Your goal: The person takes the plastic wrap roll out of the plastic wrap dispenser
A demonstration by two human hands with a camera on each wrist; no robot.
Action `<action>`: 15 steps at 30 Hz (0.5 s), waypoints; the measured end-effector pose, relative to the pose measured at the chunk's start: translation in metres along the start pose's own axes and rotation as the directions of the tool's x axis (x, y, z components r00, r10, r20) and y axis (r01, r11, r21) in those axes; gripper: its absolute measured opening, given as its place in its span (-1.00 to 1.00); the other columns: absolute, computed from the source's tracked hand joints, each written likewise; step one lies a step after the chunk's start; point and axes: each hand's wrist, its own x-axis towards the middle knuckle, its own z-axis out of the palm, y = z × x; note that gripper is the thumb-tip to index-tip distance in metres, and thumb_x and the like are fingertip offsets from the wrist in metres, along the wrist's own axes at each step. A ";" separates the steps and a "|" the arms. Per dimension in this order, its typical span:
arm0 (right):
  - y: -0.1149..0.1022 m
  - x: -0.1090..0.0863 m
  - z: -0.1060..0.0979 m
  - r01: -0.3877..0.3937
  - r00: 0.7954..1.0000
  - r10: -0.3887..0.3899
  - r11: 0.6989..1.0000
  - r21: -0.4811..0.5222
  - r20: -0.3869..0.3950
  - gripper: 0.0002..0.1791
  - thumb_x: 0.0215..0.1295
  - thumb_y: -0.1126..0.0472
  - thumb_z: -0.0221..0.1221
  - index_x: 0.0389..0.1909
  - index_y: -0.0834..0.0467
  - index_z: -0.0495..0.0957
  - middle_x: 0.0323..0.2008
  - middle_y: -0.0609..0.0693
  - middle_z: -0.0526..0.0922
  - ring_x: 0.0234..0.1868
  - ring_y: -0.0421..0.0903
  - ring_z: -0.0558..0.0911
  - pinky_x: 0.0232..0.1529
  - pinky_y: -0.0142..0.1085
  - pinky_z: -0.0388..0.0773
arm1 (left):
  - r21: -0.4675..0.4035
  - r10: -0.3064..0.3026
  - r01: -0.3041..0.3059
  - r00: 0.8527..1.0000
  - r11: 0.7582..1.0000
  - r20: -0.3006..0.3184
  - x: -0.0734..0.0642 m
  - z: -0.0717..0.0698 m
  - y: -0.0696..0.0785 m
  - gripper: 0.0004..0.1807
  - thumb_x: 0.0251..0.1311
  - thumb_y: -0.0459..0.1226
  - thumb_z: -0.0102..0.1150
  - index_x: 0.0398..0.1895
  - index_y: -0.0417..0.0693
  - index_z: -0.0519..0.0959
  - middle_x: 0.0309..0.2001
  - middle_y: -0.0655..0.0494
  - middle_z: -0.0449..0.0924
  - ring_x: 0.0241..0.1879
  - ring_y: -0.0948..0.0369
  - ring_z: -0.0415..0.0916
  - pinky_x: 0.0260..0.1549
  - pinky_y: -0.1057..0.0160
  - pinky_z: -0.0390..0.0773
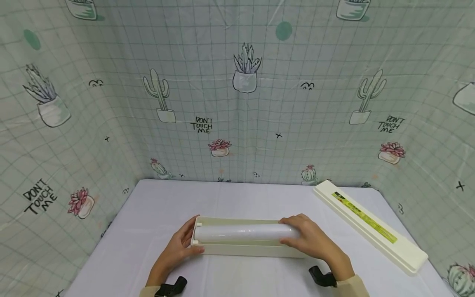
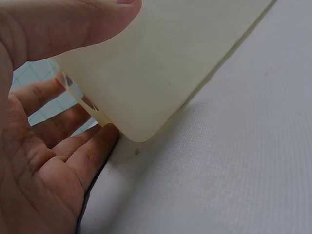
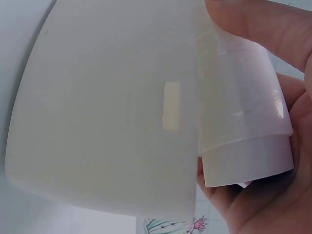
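A long cream plastic box point(image 1: 252, 250) without its lid lies crosswise on the table, with a shiny white roll of cling film point(image 1: 237, 232) along its inside. My left hand point(image 1: 178, 246) holds the box's left end, thumb on the front wall and fingers behind the end wall. In the left wrist view the thumb point(image 2: 73, 29) lies over the box wall point(image 2: 156, 78). Over the right end, my right hand point(image 1: 309, 239) grips the roll between thumb and fingers. The right wrist view shows the roll's end point(image 3: 243, 97), with its core tube point(image 3: 248, 161) protruding, beside the box wall.
A long cream lid point(image 1: 371, 231) with a yellow-green label strip lies slantwise on the right of the white-covered table point(image 1: 167, 198). A cactus-print cloth point(image 1: 259, 111) hangs behind and at both sides. Black wrist mounts point(image 1: 320, 277) sit on both wrists.
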 end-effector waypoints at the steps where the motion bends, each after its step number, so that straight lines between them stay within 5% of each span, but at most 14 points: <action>1: 0.000 0.000 -0.001 0.001 1.000 -0.001 1.000 0.003 -0.001 -0.50 0.16 -0.03 0.49 0.09 0.06 0.69 -0.01 -0.08 0.74 -0.03 -0.15 0.58 -0.12 -0.23 0.63 | 0.000 -0.002 0.002 1.000 1.000 -0.002 0.000 0.000 0.000 0.13 0.05 -0.42 0.50 0.65 -0.14 0.02 0.61 -0.21 0.06 0.57 -0.06 0.09 0.24 0.56 0.38; 5: 0.000 0.000 -0.003 0.011 1.000 -0.011 1.000 0.014 -0.011 -0.52 0.18 -0.03 0.48 0.09 0.03 0.69 -0.01 -0.10 0.74 -0.04 -0.15 0.57 -0.14 -0.23 0.62 | 0.001 -0.002 0.002 1.000 1.000 -0.007 0.000 0.000 0.001 0.13 0.05 -0.42 0.51 0.65 -0.14 0.02 0.62 -0.21 0.05 0.57 0.01 0.11 0.24 0.57 0.37; 11: 0.002 -0.001 -0.005 0.005 0.999 -0.004 1.000 0.025 -0.036 -0.55 0.19 -0.06 0.47 0.08 -0.07 0.69 -0.01 -0.16 0.74 -0.04 -0.21 0.56 -0.13 -0.23 0.62 | -0.017 0.006 -0.006 1.000 1.000 0.007 0.000 -0.001 0.000 0.12 0.08 -0.42 0.49 0.65 -0.13 0.01 0.62 -0.21 0.04 0.37 0.57 0.30 0.24 0.55 0.40; 15: 0.003 -0.002 -0.006 0.000 0.999 0.001 0.999 0.034 -0.047 -0.56 0.20 -0.06 0.46 0.09 -0.09 0.68 0.01 -0.17 0.73 -0.03 -0.22 0.56 -0.12 -0.23 0.62 | -0.034 0.016 -0.015 1.000 0.999 0.016 0.000 -0.001 -0.001 0.13 0.07 -0.43 0.49 0.65 -0.16 0.00 0.61 -0.24 0.03 0.31 0.66 0.31 0.23 0.56 0.41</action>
